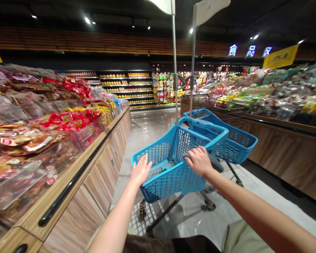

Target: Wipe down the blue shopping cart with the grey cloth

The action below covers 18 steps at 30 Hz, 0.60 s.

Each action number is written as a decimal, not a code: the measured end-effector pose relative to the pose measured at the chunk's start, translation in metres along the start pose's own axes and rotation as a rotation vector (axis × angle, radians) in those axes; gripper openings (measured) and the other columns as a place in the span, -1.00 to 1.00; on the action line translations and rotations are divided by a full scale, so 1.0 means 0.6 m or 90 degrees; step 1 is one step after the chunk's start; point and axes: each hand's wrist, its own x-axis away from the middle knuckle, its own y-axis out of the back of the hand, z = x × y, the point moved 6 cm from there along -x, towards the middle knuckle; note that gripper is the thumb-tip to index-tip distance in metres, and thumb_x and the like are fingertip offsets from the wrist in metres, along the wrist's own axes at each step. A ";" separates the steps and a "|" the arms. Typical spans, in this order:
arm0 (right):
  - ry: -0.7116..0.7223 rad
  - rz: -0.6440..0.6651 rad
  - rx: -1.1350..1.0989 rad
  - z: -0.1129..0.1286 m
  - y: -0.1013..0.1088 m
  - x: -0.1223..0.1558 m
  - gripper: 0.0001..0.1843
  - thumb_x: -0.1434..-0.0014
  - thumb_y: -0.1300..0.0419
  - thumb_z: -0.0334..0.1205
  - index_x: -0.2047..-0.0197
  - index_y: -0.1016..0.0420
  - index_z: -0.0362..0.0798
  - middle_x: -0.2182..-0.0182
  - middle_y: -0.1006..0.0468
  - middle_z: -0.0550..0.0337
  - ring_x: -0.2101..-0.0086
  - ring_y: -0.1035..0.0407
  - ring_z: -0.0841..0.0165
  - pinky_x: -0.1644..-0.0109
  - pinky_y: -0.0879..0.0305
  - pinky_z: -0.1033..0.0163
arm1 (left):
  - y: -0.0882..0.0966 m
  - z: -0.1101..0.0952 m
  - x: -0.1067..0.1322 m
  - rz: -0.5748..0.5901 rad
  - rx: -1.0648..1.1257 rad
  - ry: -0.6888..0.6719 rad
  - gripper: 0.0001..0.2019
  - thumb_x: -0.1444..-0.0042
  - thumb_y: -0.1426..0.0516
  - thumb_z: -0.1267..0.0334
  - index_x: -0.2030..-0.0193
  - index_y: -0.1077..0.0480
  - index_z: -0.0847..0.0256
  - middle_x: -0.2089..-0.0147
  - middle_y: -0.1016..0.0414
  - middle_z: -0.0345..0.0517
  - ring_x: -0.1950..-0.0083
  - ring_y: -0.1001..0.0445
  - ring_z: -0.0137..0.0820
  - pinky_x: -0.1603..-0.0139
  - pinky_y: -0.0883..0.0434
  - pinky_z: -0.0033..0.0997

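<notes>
In front of me a blue plastic shopping cart (160,186) stands turned sideways on black wheeled legs, and its basket holds nothing I can see. My right hand (200,161) is closed around the dark grey handle grip (216,164) on the near right side. At the basket's left end, my left hand (141,170) lies over the rim with its fingers stretched out and slightly apart. A second blue shopping cart (238,144) stands just behind and to the right of the first. Each cart carries a tall pole, with a pale flag (210,10) on top.
A wood-panelled display counter (79,200) full of packaged food runs along my left. Another wooden counter (287,158) with heaped bags borders the right, under a yellow price sign (280,57). Stocked shelves (127,88) line the back wall beyond the shiny floor (150,123).
</notes>
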 end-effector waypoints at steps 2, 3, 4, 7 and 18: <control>0.001 0.004 -0.044 0.067 -0.010 0.009 -0.70 -0.32 -0.03 0.00 0.17 -0.48 0.01 0.26 -0.50 0.07 0.14 -0.28 0.18 -0.20 0.08 0.00 | -0.003 -0.005 -0.001 -0.005 0.006 -0.008 -0.36 -0.34 0.34 -0.05 -0.47 0.21 0.22 -0.48 0.15 -0.04 -0.48 0.13 -0.30 -0.42 0.09 0.04; -0.002 0.001 -0.066 0.101 -0.014 0.012 -0.71 -0.31 -0.04 0.00 0.15 -0.47 0.02 0.26 -0.49 0.08 0.14 -0.28 0.17 -0.20 0.08 -0.02 | -0.004 -0.006 -0.001 -0.011 0.008 -0.010 -0.37 -0.35 0.34 -0.04 -0.47 0.21 0.21 -0.48 0.14 -0.05 -0.48 0.13 -0.31 -0.42 0.08 0.03; -0.004 -0.001 -0.087 0.132 -0.018 0.015 -0.72 -0.30 -0.06 0.01 0.14 -0.46 0.02 0.26 -0.48 0.08 0.14 -0.27 0.17 -0.19 0.07 -0.03 | -0.005 -0.006 -0.003 -0.016 0.009 -0.011 -0.37 -0.35 0.34 -0.04 -0.47 0.21 0.19 -0.48 0.13 -0.05 -0.48 0.12 -0.31 -0.42 0.08 0.02; 0.000 0.006 -0.133 0.208 -0.027 0.019 -0.73 -0.26 -0.11 0.03 0.12 -0.43 0.04 0.25 -0.47 0.08 0.13 -0.26 0.15 -0.19 0.05 -0.06 | -0.006 -0.001 -0.007 -0.025 0.000 -0.011 -0.38 -0.35 0.34 -0.01 -0.47 0.22 0.18 -0.48 0.12 -0.04 -0.48 0.11 -0.31 -0.41 0.07 0.02; 0.167 0.093 -0.045 0.062 -0.006 0.006 -0.73 -0.28 -0.12 -0.06 0.02 -0.42 0.01 0.24 -0.53 0.11 0.14 -0.36 0.21 -0.23 0.05 0.00 | 0.003 0.025 -0.002 0.044 -0.066 -0.051 -0.27 -0.30 0.29 -0.14 -0.47 0.30 0.26 -0.49 0.27 0.05 -0.49 0.22 -0.19 -0.39 0.11 0.13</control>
